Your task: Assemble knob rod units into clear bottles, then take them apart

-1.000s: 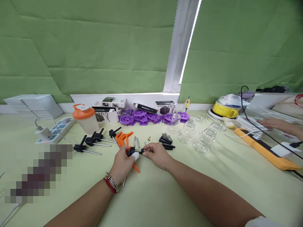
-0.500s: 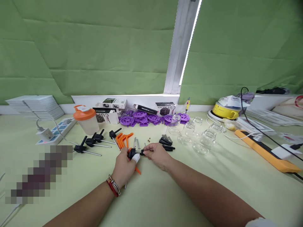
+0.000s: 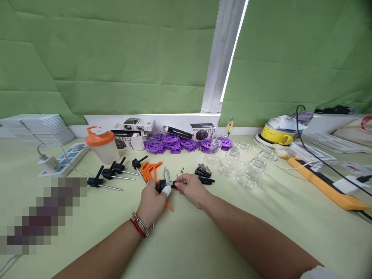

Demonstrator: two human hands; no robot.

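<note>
My left hand (image 3: 151, 203), with a white wrap on its thumb, is closed around a black plastic clamp head (image 3: 161, 186). An orange lever (image 3: 169, 206) pokes out below that hand, and a metal rod tip (image 3: 153, 225) shows under the wrist. With thumb and fingertips, my right hand (image 3: 190, 189) pinches a small black piece (image 3: 173, 185) at the end of a short metal pin on the clamp head; the fingers partly hide it. Just beyond lie several orange levers (image 3: 150, 170), metal pins (image 3: 166, 174), tiny brass bits (image 3: 182, 170), black handles (image 3: 205, 176) and springs (image 3: 205, 168).
Similar black clamp heads with rods (image 3: 95, 181) lie at left, near a shaker bottle (image 3: 103, 147) and a white power strip (image 3: 68, 159). Purple wheels (image 3: 171, 143) and boxes (image 3: 130, 141) line the back. Glass jars (image 3: 251, 172) and an orange power strip (image 3: 328, 186) are at right.
The view has shifted slightly, so the background sits a little higher and farther left. Both hands keep the same grip on the clamp head and small black piece, with hardly any visible movement.
</note>
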